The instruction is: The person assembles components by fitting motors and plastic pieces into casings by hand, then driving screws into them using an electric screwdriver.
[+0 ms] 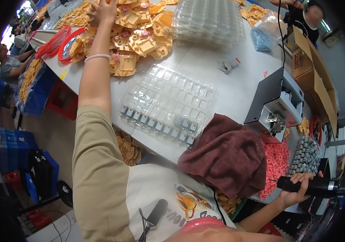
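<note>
My left arm stretches to the far edge of the view, where my left hand (pixel 103 14) is over a pile of orange-yellow moulded plastic parts (pixel 144 42). Its visible fingers are apart and bent down toward the parts; the frame's upper edge cuts off some of the hand. At the lower right, my right hand (pixel 295 191) is wrapped around a black electric screwdriver (pixel 311 186), whose thin bit points left. Between my arms lies a clear plastic tray (pixel 172 94) with rows of pockets. Small grey box-shaped parts (pixel 158 126) fill its near row, with a few more behind at the right.
Stacked clear trays (pixel 208 22) stand at the back. A maroon cloth (pixel 229 155) hangs over the near edge, beside a metal-fronted machine (pixel 277 109), pink small parts (pixel 275 167) and a bag of grey parts (pixel 304 155). A cardboard box (pixel 313 76) is right. Other people work beyond.
</note>
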`<state>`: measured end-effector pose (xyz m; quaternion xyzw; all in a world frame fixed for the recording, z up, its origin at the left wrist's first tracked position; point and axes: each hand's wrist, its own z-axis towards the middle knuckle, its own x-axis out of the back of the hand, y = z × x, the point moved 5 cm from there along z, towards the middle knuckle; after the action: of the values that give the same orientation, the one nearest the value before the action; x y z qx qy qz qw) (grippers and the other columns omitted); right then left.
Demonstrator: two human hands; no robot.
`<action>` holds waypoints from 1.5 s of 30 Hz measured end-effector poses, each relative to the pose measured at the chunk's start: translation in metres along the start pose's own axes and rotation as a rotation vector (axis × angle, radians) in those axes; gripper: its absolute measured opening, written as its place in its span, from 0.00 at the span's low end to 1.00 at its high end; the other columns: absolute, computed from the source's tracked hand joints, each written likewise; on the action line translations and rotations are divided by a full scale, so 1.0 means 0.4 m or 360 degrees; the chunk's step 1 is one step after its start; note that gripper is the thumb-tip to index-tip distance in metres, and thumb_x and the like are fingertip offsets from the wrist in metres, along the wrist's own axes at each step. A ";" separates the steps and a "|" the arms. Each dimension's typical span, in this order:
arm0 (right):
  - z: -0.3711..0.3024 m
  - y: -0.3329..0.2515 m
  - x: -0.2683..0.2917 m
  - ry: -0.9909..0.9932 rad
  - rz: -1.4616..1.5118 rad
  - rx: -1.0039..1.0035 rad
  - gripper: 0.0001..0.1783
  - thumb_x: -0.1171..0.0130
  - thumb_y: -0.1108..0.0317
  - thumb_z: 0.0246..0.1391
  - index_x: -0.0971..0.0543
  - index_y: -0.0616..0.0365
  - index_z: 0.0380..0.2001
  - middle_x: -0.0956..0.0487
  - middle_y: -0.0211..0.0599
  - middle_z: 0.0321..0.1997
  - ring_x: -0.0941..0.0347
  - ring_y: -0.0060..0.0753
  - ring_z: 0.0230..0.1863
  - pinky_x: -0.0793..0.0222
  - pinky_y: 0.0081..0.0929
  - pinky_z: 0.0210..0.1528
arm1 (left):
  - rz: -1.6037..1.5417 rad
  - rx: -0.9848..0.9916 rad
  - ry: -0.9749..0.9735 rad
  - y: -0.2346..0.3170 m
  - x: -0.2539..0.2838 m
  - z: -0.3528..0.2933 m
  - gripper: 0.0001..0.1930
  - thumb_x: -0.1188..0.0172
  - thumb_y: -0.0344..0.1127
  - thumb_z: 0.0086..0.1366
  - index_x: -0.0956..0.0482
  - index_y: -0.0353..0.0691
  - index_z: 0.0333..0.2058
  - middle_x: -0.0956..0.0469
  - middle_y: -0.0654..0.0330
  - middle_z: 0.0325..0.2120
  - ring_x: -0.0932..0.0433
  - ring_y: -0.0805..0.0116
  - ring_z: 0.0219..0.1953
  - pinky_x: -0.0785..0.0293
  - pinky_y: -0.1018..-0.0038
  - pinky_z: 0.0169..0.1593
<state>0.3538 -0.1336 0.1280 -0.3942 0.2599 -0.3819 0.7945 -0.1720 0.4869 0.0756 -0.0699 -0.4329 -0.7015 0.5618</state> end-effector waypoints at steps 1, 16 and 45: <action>-0.004 -0.005 0.007 0.0011 -0.0023 0.0002 0.31 0.48 0.77 0.56 0.41 0.63 0.63 0.33 0.32 0.28 0.38 0.20 0.21 0.38 0.21 0.26 | -0.0015 -0.0004 -0.0021 0.000 0.001 -0.007 0.36 0.63 0.79 0.59 0.41 0.80 0.65 0.48 0.50 0.69 0.53 0.29 0.69 0.48 0.32 0.63; -0.008 -0.007 0.033 -0.0109 -0.0158 -0.0132 0.31 0.47 0.77 0.59 0.42 0.62 0.65 0.32 0.33 0.30 0.37 0.22 0.24 0.35 0.24 0.30 | -0.0421 -0.0944 -0.0082 0.059 0.340 -0.226 0.21 0.36 0.47 0.63 0.21 0.41 0.50 0.23 0.51 0.47 0.25 0.57 0.53 0.28 0.67 0.54; 0.081 0.095 0.802 0.1017 -0.1745 -0.0203 0.35 0.30 0.68 0.51 0.35 0.60 0.60 0.22 0.35 0.36 0.29 0.22 0.25 0.32 0.21 0.27 | -0.0862 -0.0961 -0.0739 0.280 0.519 -0.953 0.11 0.49 0.21 0.69 0.24 0.32 0.48 0.25 0.51 0.48 0.26 0.58 0.52 0.29 0.67 0.53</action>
<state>0.5761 -0.3648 0.0787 -0.3831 0.2668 -0.8155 0.3420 -0.0034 0.0749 0.0216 -0.2701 -0.3263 -0.8833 0.2011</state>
